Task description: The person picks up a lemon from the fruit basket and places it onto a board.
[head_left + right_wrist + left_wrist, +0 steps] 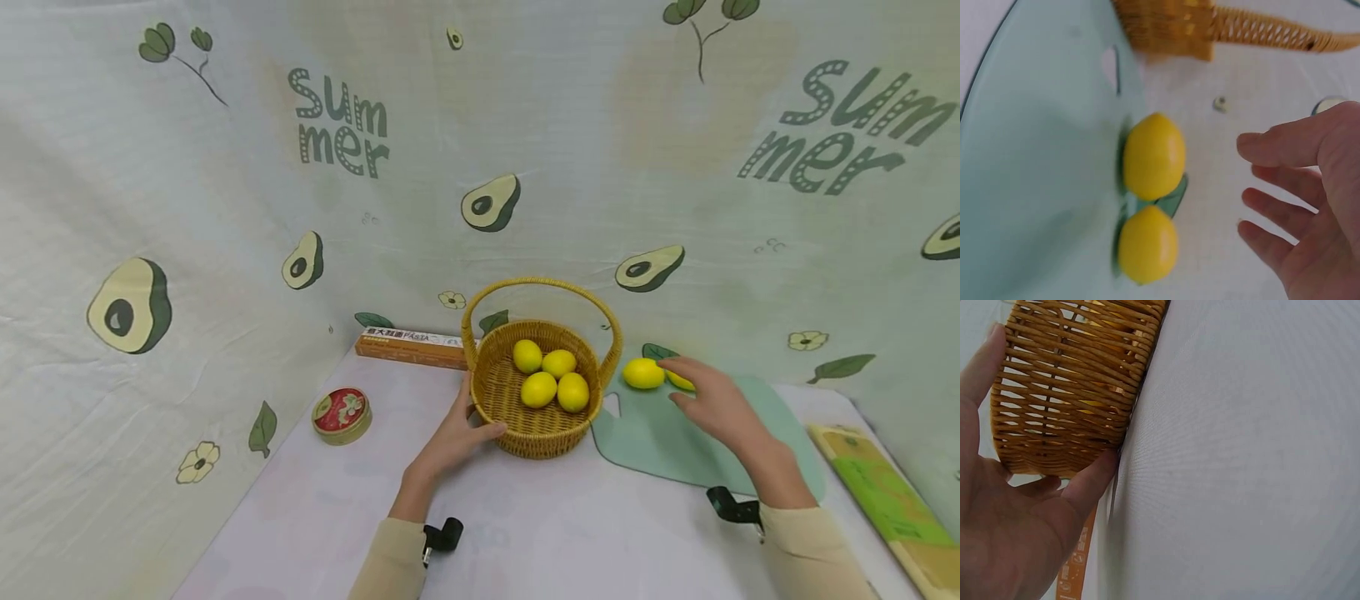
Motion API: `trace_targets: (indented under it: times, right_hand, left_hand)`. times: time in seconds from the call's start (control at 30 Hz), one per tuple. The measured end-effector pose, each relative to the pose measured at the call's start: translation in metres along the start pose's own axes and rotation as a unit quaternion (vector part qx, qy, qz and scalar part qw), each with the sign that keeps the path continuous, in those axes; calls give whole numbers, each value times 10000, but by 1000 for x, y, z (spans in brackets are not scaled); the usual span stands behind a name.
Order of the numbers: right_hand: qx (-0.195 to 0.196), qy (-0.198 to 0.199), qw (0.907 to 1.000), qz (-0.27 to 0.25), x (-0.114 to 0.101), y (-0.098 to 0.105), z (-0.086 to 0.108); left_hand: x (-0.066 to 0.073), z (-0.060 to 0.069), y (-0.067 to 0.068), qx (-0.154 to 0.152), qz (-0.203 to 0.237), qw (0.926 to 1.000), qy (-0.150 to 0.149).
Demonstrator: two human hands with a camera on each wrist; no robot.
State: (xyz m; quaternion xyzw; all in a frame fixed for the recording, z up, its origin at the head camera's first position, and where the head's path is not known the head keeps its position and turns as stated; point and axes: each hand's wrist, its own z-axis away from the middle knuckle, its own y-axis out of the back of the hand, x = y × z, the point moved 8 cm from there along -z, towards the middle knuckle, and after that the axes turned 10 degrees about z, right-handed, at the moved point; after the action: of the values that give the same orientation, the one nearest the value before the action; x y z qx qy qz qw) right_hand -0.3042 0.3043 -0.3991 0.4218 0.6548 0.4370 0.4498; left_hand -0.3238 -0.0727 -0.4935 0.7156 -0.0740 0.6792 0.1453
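A wicker basket [543, 425] with a tall arched handle stands on the table, several yellow lemons [538, 389] inside it. My left hand [453, 437] holds its left side, the thumb near the front rim and the fingers round the wall. In the left wrist view the basket's woven side [1072, 394] lies between the thumb and fingers. Over a pale green cutting board [660, 442] hovers my right hand [720, 408], thumb and fingers apart with nothing between them. Two lemons lie on the board's back edge; the right wrist view shows one lemon [1154, 156] and another lemon [1147, 245] apart from the fingers.
Behind the basket's left side lies a long pasta box [408, 348]. A round red-lidded tin [342, 415] sits at the left. Along the right edge is a green and tan packet [888, 500]. An avocado-print cloth [562, 167] hangs behind the table.
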Motion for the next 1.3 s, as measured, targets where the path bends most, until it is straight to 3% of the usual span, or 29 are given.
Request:
trace_targets:
  times: [0.33, 0.5, 0.67, 0.97, 1.13, 1.3]
  right_hand:
    - [-192, 655, 9975, 190, -70, 16, 8]
    - [-201, 981, 9948, 167, -101, 12, 7]
    - [-249, 1133, 9931, -185, -125, 0, 2]
    - [-498, 1119, 9916, -421, -146, -34, -19]
    - [-689, 904, 9933, -214, -152, -51, -29]
    - [-568, 784, 9953, 54, -157, -61, -42]
  left_hand:
    - [5, -2, 3, 20, 23, 10000, -83]
    - [6, -5, 4, 9, 18, 9999, -146]
    - [6, -5, 5, 11, -2, 9999, -108]
    - [0, -3, 2, -4, 11, 10000, 73]
    - [-3, -2, 0, -37, 47, 10000, 60]
    - [0, -4, 1, -71, 60, 9999, -52]
